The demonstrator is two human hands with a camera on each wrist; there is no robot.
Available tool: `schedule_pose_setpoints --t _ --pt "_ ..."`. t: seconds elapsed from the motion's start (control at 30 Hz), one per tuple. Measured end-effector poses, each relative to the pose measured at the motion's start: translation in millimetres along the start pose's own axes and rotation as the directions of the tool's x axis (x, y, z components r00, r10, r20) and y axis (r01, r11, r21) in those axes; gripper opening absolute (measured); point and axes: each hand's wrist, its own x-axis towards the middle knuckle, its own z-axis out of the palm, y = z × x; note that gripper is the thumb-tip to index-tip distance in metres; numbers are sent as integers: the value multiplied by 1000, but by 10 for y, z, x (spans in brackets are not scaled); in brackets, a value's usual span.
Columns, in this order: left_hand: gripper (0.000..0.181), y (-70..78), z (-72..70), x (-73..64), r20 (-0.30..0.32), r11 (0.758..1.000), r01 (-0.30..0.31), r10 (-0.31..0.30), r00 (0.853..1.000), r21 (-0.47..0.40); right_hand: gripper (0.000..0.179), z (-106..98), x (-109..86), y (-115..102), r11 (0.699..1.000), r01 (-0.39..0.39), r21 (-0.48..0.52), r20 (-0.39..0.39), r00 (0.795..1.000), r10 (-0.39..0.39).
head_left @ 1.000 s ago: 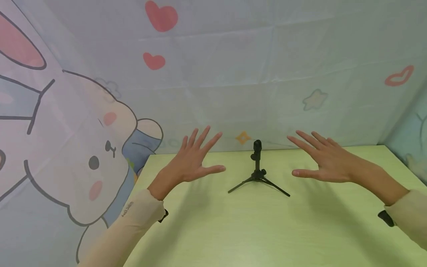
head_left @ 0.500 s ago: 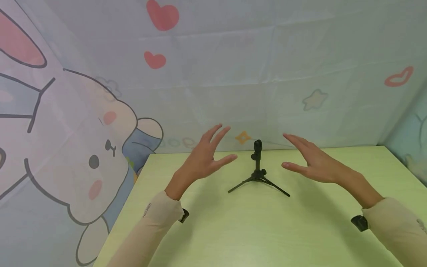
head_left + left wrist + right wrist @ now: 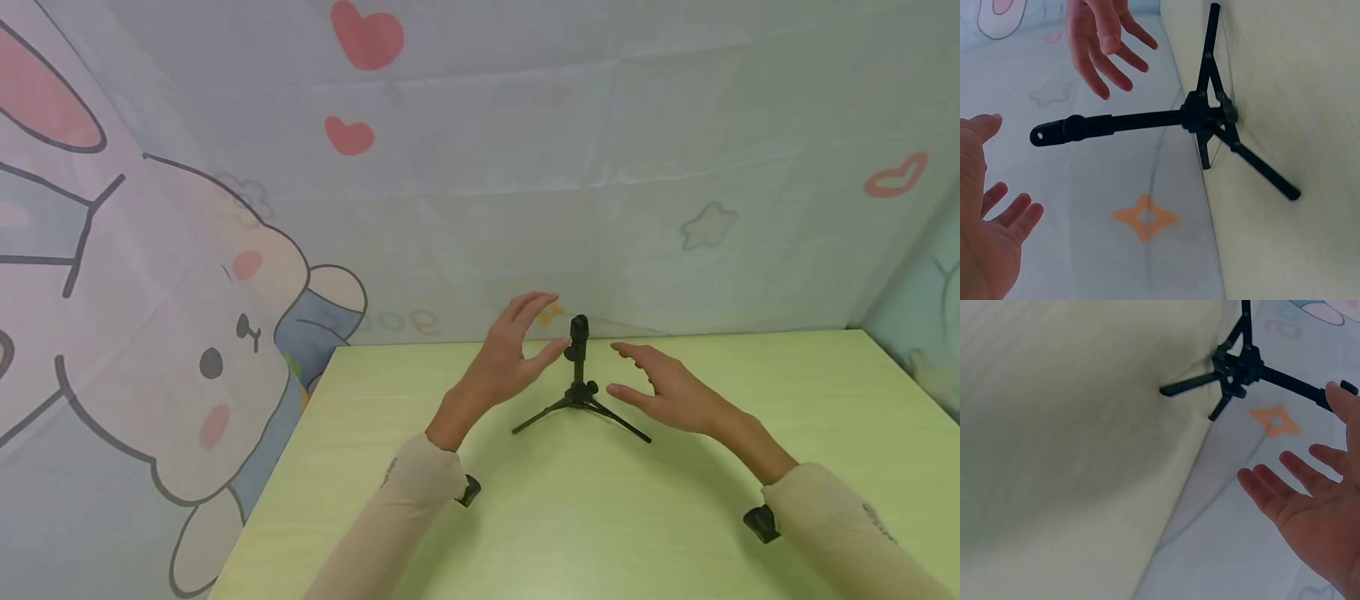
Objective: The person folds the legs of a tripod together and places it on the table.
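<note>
We're seeing one small black stand point(image 3: 579, 379) standing upright on the pale green table point(image 3: 592, 525), toward the back edge. Its three legs point(image 3: 1266, 172) are splaying out around the base, and its post point(image 3: 1147, 120) is pointing up, with a small hole showing in the top piece from the left wrist.

Left hand point(image 3: 504, 354): we're holding it in the air on the left side of the stand, palm facing in. Fingers are bending slightly, thumb is sitting well away from them, so we're reading it as mostly spread and gripping nothing. Head view is putting the thumb tip right beside the upper post; left wrist view is showing a gap there.

Right hand point(image 3: 672, 392): we're holding this one up on the right side, a bit lower in the head view. Same shape: fingers loosely curving, thumb apart, palm bare, gripping nothing. Its fingertips are pointing at the stand, near it but not touching.

Both arms are wearing cream sleeves point(image 3: 427, 471), and a black device point(image 3: 762, 523) is showing under each cuff. Behind the table a printed cloth point(image 3: 487, 225) is hanging, showing red hearts point(image 3: 367, 37) and a big rabbit point(image 3: 172, 367) on the left.
</note>
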Motion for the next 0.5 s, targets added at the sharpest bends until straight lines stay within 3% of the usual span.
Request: schedule_pose_setpoints --t 0.2,0.5 --pt "57 -50 205 7 1 998 24 -24 1000 -55 53 223 14 81 998 23 51 16 1000 -24" --pt "53 -108 446 52 -32 993 -37 34 999 -115 32 420 44 96 997 79 14 45 996 -80"
